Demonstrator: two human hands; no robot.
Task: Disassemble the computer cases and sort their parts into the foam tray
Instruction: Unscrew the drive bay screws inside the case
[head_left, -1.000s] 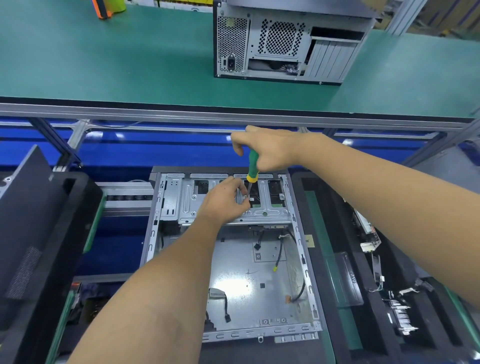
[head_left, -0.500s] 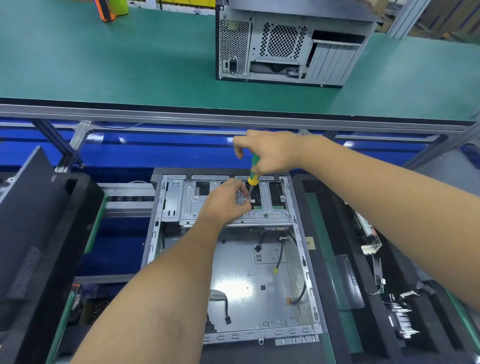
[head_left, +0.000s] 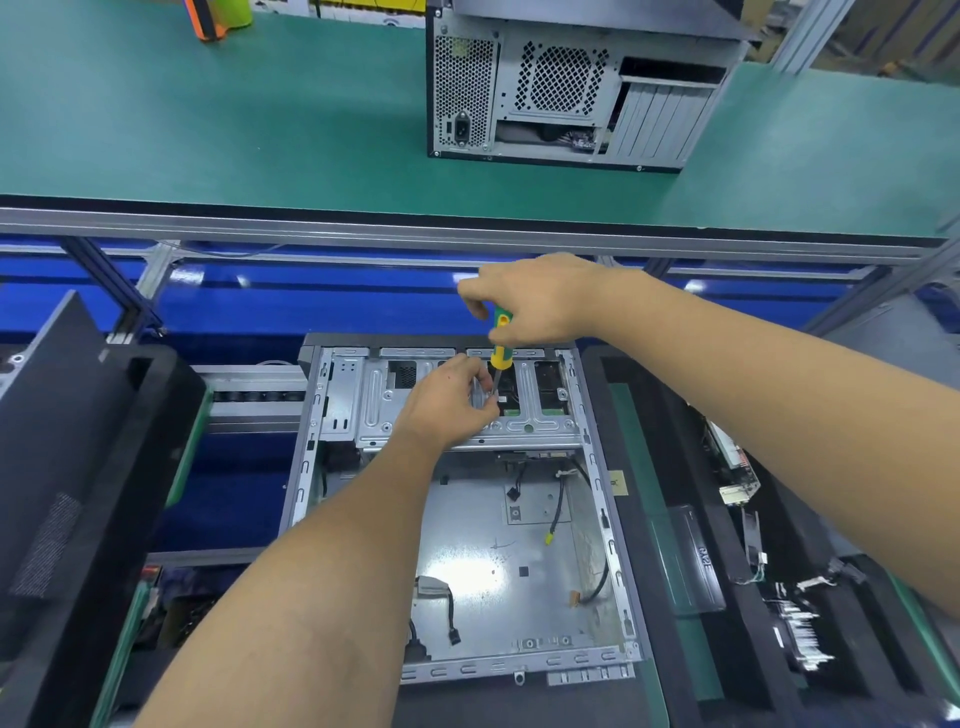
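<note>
1. Grey steel case (head_left: 470, 551) lay open on its side at centre, drive cage (head_left: 457, 410) across its far end, loose cables (head_left: 558, 506) on its floor.
2. Green-and-yellow screwdriver (head_left: 501, 340) stood near upright over the cage, tip down among the cage's slots.
3. Right hand (head_left: 530, 306) curled round the top of the handle from above, fingers closed on it.
4. Left hand (head_left: 449, 402) rested on the cage just left of the shaft, thumb and fingertips pinched at the shaft near the tip; whether a screw sat between them could not be told.
5. Black foam tray (head_left: 748, 618) lay just right of the case, holding a clear panel (head_left: 693, 558) with writing too blurred to read, a circuit board (head_left: 732, 470), wired parts and a bright finned part (head_left: 800, 631).
6. A small yellow label (head_left: 616, 482) stuck to the tray's near wall beside the case; print unreadable.
7. Second case (head_left: 571, 88) stood upright on the green bench (head_left: 208, 130) beyond, rear panel facing, power socket at lower left.
8. Another black tray (head_left: 88, 467) leaned tilted at far left.
</note>
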